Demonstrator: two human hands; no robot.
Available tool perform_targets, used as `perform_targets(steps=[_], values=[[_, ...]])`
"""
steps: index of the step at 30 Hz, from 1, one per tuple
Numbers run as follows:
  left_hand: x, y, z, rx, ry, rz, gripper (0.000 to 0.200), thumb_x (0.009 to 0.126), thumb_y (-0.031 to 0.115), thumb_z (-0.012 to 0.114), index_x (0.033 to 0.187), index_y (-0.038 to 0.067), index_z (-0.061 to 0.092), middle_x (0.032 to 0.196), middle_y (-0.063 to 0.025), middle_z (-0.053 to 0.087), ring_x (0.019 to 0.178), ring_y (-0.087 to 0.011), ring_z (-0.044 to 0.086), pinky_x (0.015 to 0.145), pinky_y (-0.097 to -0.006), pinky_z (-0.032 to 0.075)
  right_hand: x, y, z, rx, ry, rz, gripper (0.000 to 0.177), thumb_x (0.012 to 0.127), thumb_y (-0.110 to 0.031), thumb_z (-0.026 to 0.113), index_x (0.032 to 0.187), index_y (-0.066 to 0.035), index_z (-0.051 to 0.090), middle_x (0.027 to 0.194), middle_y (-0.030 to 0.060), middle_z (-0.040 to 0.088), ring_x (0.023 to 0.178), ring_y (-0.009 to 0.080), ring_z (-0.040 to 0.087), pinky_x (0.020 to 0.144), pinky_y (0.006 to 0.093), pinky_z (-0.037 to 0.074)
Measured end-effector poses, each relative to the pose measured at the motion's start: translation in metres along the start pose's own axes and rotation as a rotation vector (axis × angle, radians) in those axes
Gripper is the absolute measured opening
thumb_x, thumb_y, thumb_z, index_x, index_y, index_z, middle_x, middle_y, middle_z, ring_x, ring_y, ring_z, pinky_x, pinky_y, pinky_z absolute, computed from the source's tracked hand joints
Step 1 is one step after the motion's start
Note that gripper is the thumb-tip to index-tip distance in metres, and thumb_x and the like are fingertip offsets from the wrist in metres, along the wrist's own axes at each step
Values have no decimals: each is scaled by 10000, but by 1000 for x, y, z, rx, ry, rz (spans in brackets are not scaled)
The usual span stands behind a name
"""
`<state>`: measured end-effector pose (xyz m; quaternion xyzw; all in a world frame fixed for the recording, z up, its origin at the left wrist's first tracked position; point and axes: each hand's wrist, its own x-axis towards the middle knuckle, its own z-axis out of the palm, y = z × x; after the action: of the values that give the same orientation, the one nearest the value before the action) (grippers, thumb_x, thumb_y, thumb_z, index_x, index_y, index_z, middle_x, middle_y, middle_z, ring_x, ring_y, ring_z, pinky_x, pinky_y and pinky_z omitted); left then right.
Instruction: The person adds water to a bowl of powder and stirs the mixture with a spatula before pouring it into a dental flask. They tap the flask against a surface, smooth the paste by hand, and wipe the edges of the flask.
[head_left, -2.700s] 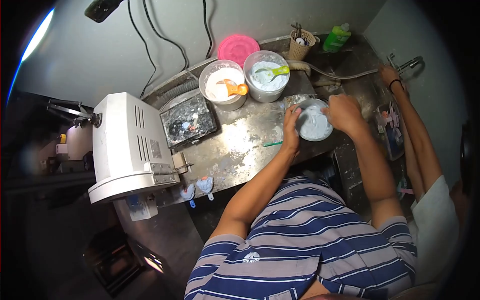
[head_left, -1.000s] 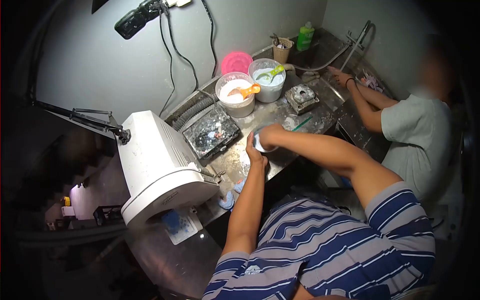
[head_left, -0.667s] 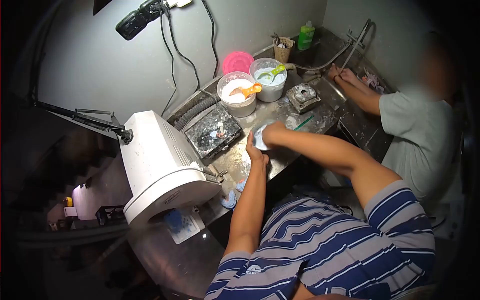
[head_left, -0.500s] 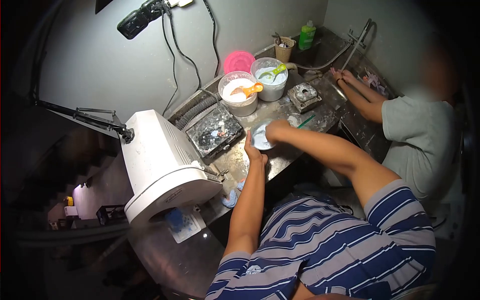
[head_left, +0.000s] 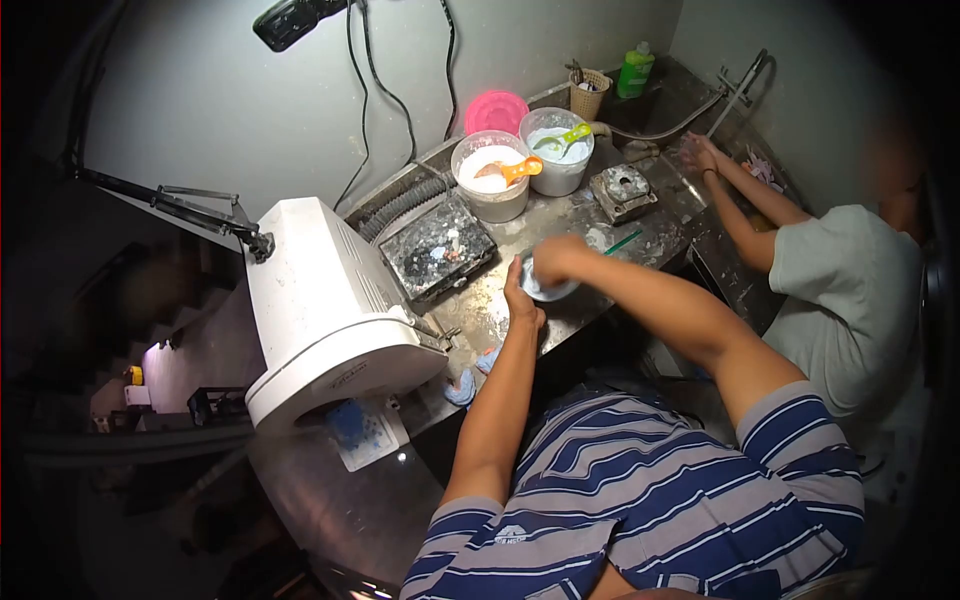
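The left grip (head_left: 521, 302) is curled partway closed around the near-left side of a bowl (head_left: 553, 297) holding pale paste. The right grip (head_left: 560, 260) is bunched over the bowl's mouth; I cannot tell whether it has hold of anything, since its fingers are hidden.

Just left of the left grip stands a grimy black box (head_left: 437, 248), with a ribbed hose (head_left: 405, 205) behind it. Farther left, a bulky white machine (head_left: 330, 320) blocks that side. Straight beyond the grips, two tubs of powder stand close together, the left tub (head_left: 497, 205) with an orange scoop (head_left: 522, 170), the right tub (head_left: 560, 182) with a green scoop (head_left: 565, 137). To the right of the right grip lie a green stick (head_left: 623, 242) and, beyond it, a metal block (head_left: 622, 188).

The front edge of the worktop (head_left: 480, 312) runs close on the body side of both grips. A narrow stained strip separates the left grip from the box, and more room opens between the right grip and the tubs. Well off to the right, a co-worker's hands (head_left: 700, 152) are together by a water hose (head_left: 660, 137).
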<state>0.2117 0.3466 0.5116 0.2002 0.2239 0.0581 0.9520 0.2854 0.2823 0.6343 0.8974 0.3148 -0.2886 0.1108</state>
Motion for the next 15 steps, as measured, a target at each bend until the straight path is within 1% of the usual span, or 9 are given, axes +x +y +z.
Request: perform_targets(steps=[1, 3, 5, 7, 9, 11, 13, 14, 15], values=[[0, -2, -4, 51, -28, -1, 522, 916, 457, 557, 1215, 31, 592, 1178, -113, 655, 1080, -273, 630, 974, -440, 464, 8, 8, -15, 61, -70, 56, 334, 736, -178, 663, 1041, -59, 733, 1088, 162, 702, 1021, 275, 684, 829, 405, 537], [0, 6, 1, 12, -18, -53, 512, 915, 454, 559, 1217, 41, 594, 1171, -117, 656, 1080, -275, 630, 969, -435, 467, 9, 11, -3, 101, -53, 85, 335, 738, -177, 658, 1038, -44, 730, 1084, 173, 701, 1014, 285, 685, 830, 413, 538], [1, 5, 7, 4, -10, -14, 508, 912, 454, 565, 1208, 43, 596, 1170, -114, 655, 1074, -271, 631, 971, -425, 465, -5, -3, 14, -44, 53, -27, 296, 700, -128, 690, 984, -72, 751, 1017, 147, 720, 965, 262, 700, 775, 401, 550], [-8, 1, 8, 39, -34, -39, 504, 911, 452, 567, 1197, 38, 598, 1169, -114, 654, 1068, -273, 634, 971, -418, 464, 6, 11, 1, -16, -4, 8, 297, 713, -136, 695, 1001, -87, 750, 1031, 126, 722, 973, 254, 698, 769, 398, 549], [-5, 4, 12, 12, -14, -39, 461, 932, 433, 530, 1160, 46, 632, 1155, -117, 668, 1051, -293, 644, 962, -448, 475, 10, 28, -9, 81, 9, 126, 321, 735, -178, 700, 1041, -90, 740, 1074, 124, 713, 1009, 256, 686, 808, 409, 538], [1, 7, 16, 15, 3, -22, 463, 931, 436, 527, 1163, 48, 630, 1147, -112, 673, 1046, -292, 646, 963, -452, 475, 7, 23, 23, -36, 82, 11, 283, 766, -247, 708, 993, -85, 754, 1033, 155, 715, 976, 272, 693, 779, 391, 545], [4, 12, 14, -2, 33, -14, 500, 912, 457, 562, 1187, 42, 605, 1162, -107, 657, 1060, -275, 636, 963, -440, 473, -18, 20, 12, 44, 130, -31, 362, 873, -356, 605, 1000, -42, 734, 968, 187, 713, 859, 313, 704, 758, 416, 538], [0, 18, 23, 14, 53, 6, 504, 915, 465, 555, 1189, 46, 607, 1173, -101, 653, 1074, -274, 629, 967, -445, 468, -23, 23, 11, 45, 128, -32, 362, 873, -356, 605, 1000, -42, 734, 968, 187, 713, 859, 313, 704, 758, 416, 538], [2, 21, 22, 16, 56, 8, 504, 915, 465, 555, 1189, 46, 607, 1173, -101, 653, 1074, -274, 629, 967, -445, 468, -29, 29, 14, 64, 268, -29, 354, 882, -369, 603, 955, -45, 726, 901, 173, 708, 804, 312, 696, 732, 419, 528]])
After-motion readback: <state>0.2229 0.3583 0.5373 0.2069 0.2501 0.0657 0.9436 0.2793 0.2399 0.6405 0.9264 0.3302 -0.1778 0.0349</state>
